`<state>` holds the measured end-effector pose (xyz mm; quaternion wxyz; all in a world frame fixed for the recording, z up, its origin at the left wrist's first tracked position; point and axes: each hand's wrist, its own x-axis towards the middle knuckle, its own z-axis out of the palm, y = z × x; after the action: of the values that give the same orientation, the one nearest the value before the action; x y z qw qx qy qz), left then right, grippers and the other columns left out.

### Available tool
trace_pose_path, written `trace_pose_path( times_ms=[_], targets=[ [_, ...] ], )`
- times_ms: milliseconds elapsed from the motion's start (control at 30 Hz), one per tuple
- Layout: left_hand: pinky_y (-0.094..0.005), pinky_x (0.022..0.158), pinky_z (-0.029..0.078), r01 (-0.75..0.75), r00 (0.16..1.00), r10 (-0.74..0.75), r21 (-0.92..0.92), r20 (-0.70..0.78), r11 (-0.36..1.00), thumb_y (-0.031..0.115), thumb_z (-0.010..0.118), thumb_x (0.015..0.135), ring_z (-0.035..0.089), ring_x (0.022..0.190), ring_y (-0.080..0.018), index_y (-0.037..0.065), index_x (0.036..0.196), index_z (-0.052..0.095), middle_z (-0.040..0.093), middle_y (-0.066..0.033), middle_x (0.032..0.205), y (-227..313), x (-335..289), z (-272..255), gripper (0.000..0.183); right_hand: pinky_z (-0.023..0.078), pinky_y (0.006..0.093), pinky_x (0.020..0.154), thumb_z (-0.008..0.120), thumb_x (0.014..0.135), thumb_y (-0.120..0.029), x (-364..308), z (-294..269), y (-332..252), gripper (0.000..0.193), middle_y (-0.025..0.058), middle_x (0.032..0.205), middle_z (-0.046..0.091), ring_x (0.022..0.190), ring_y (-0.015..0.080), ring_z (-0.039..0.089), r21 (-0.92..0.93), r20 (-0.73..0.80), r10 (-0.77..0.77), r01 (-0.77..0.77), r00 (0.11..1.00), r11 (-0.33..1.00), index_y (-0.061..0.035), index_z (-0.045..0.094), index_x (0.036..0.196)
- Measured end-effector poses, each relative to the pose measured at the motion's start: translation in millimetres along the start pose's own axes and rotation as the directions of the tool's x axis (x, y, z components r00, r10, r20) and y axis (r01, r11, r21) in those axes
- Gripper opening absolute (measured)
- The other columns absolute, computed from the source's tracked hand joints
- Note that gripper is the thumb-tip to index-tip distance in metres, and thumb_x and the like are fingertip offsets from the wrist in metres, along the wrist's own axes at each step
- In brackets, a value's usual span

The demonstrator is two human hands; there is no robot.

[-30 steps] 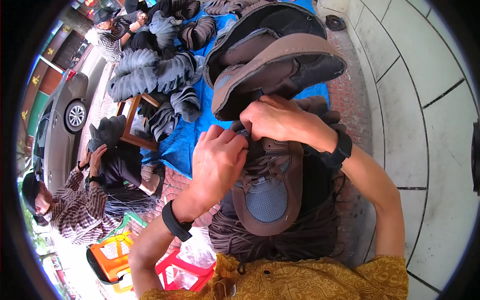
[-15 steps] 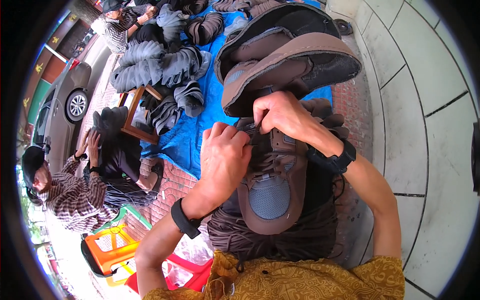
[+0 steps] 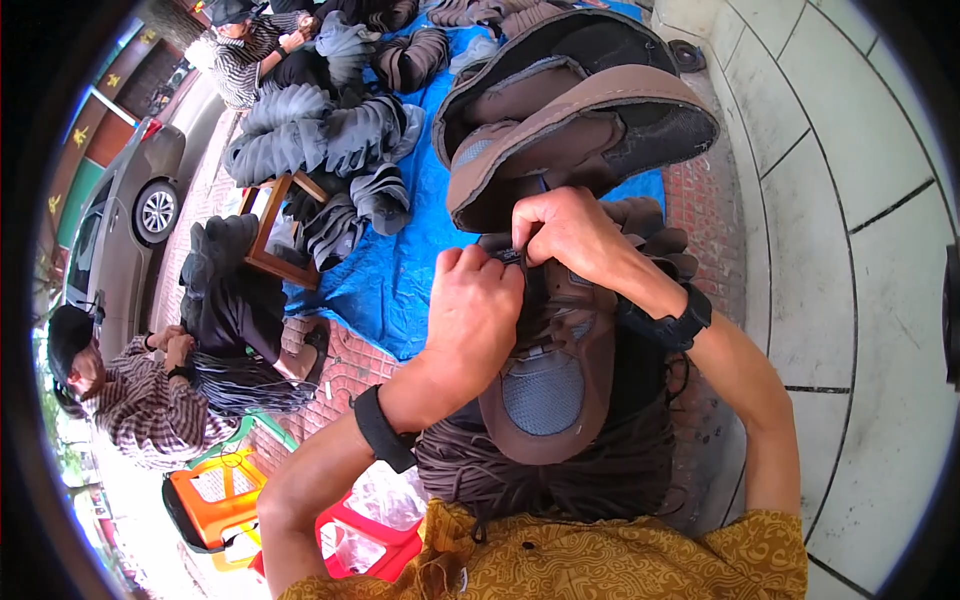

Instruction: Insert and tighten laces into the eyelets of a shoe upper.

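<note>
A brown shoe upper (image 3: 594, 400) with a blue-grey mesh toe lies over my lap, toe toward me, partly laced with a dark shoelace (image 3: 540, 350). At the tongue end, my left hand (image 3: 472, 315) is closed, its thumb and fingers pinching the lace beside the eyelets. Close against it, my right hand (image 3: 572, 235) pinches at the same spot, fingers curled; the exact grip is partly hidden. Beneath the upper is a thick bundle of dark brown laces (image 3: 540, 490). Just beyond my hands, more brown shoe uppers (image 3: 590, 110) stand with their openings showing.
A blue tarp (image 3: 385, 290) bears rows of grey uppers (image 3: 310, 140) and a wooden frame (image 3: 270, 235). Two people sit at the left, one (image 3: 150, 400) near an orange stool (image 3: 215, 490). A red stool (image 3: 375, 540) is by my left elbow. A tiled wall (image 3: 820, 250) rises at right.
My left hand has shifted right and slightly up the upper, closer to my right hand. My right hand has barely moved. The seated person at left has lowered their hands.
</note>
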<state>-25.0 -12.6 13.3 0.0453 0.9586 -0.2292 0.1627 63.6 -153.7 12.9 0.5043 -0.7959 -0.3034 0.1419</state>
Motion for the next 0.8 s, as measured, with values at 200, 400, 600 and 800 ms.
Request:
trace_pose_path(
  times_ms=[200, 400, 600, 800],
  targets=[
    [-0.0374, 0.073, 0.039, 0.183, 0.98, -0.198, -0.341, -0.009, 0.922, 0.002, 0.059, 0.066, 0.053, 0.078, -0.0296, 0.004, 0.075, 0.055, 0.056, -0.0116, 0.073, 10, -1, 2, 0.011, 0.043, 0.0266, 0.058, 0.06, 0.059, 0.001, -2, 0, -4, 0.013, 0.0071, 0.064, 0.06, 0.061, 0.0133, 0.056, 0.017, -0.004, -0.001, 0.001, 1.0, 1.0, -0.0002, 0.061, 0.072],
    [-0.0402, 0.074, 0.04, 0.176, 0.976, -0.212, -0.388, -0.052, 0.905, 0.0, 0.058, 0.067, 0.052, 0.079, -0.034, 0.003, 0.08, 0.055, 0.056, -0.0137, 0.078, 11, -5, -1, 0.014, 0.042, 0.0258, 0.058, 0.061, 0.059, 0.002, -8, -2, 1, 0.013, 0.0067, 0.064, 0.06, 0.062, 0.0123, 0.055, 0.073, 0.008, -0.016, 0.016, 1.0, 0.997, 0.0002, 0.061, 0.072],
    [-0.0382, 0.073, 0.042, 0.133, 0.987, -0.153, -0.298, -0.042, 0.945, 0.002, 0.062, 0.067, 0.051, 0.081, -0.0315, 0.002, 0.079, 0.056, 0.055, -0.0121, 0.078, 4, -5, -3, 0.014, 0.044, 0.0272, 0.058, 0.064, 0.058, -0.002, -11, -1, -2, 0.014, 0.0105, 0.064, 0.061, 0.061, 0.0163, 0.059, 0.088, -0.042, -0.03, 0.034, 0.999, 0.996, 0.0, 0.062, 0.071],
    [-0.0395, 0.075, 0.042, 0.156, 0.963, -0.225, -0.368, -0.15, 0.917, 0.005, 0.069, 0.061, 0.051, 0.085, -0.0336, 0.0, 0.089, 0.055, 0.054, -0.0135, 0.078, -4, -1, -16, 0.031, 0.043, 0.0239, 0.061, 0.062, 0.06, 0.001, -14, -5, 2, 0.011, 0.005, 0.065, 0.06, 0.065, 0.0111, 0.056, 0.146, -0.035, 0.003, 0.002, 0.999, 0.989, 0.0008, 0.061, 0.071]
  ],
)
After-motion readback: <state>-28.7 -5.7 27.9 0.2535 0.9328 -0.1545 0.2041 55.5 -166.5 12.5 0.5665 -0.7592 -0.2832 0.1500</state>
